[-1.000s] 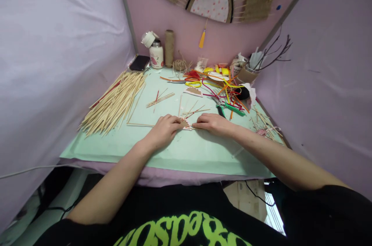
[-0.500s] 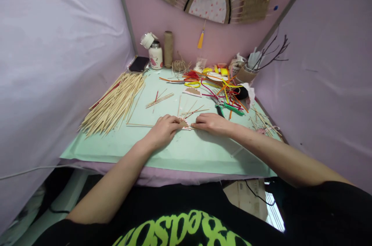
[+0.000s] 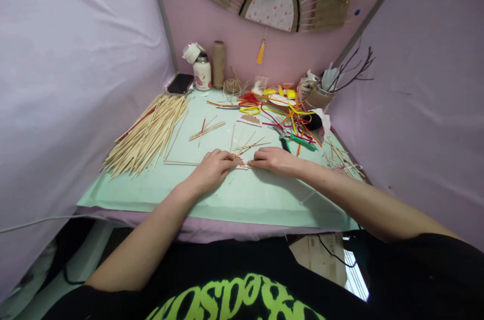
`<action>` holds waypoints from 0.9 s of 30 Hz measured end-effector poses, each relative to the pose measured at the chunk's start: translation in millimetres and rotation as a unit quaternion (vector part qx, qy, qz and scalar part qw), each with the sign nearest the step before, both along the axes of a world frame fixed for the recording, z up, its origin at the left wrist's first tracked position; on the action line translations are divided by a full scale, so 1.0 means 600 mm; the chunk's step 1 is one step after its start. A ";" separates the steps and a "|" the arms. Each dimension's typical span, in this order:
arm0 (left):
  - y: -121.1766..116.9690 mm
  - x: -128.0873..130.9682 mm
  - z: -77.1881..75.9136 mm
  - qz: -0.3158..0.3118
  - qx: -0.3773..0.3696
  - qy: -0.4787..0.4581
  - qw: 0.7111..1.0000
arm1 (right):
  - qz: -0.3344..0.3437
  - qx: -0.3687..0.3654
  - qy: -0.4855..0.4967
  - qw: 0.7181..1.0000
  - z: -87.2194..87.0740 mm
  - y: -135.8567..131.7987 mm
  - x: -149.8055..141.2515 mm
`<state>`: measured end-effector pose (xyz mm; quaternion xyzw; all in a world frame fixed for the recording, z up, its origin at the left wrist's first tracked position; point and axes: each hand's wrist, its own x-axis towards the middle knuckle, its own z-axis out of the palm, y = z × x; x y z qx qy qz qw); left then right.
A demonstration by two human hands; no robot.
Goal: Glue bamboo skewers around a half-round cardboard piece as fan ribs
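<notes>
A small half-round cardboard piece with reddish marks along its edge lies flat on the table, thin sticks fanning out from it. My left hand is closed, its fingertips pressing the piece's left side. One thin stick runs out leftward from under that hand. From the right, my right hand pinches with thumb and index finger at what looks like a thin wooden stick by the cardboard's right edge; the fingers hide most of it. Several loose sticks lie crossed just beyond the hands.
A big pile of bamboo sticks covers the table's left. Green-handled pliers, yellow-handled scissors and tangled coloured strips lie at the back right. Behind stand a bottle, a twine spool and a phone.
</notes>
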<state>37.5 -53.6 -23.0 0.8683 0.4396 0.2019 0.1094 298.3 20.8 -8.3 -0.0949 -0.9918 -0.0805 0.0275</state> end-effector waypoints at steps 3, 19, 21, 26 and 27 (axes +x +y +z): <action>0.000 0.000 -0.001 -0.001 0.002 -0.003 1.000 | -0.003 -0.003 0.004 1.000 0.000 -0.001 0.000; -0.001 0.001 0.002 0.003 -0.001 -0.007 1.000 | 0.007 -0.013 0.009 1.000 0.000 0.002 0.000; -0.001 0.001 0.002 0.002 -0.001 -0.008 1.000 | 0.008 -0.013 0.012 1.000 -0.001 0.003 0.000; -0.002 0.001 0.001 0.005 -0.004 -0.009 1.000 | 0.008 -0.013 0.011 1.000 -0.003 0.004 0.001; -0.002 0.001 0.001 0.004 -0.006 -0.008 1.000 | 0.008 -0.014 0.011 1.000 -0.003 0.004 0.001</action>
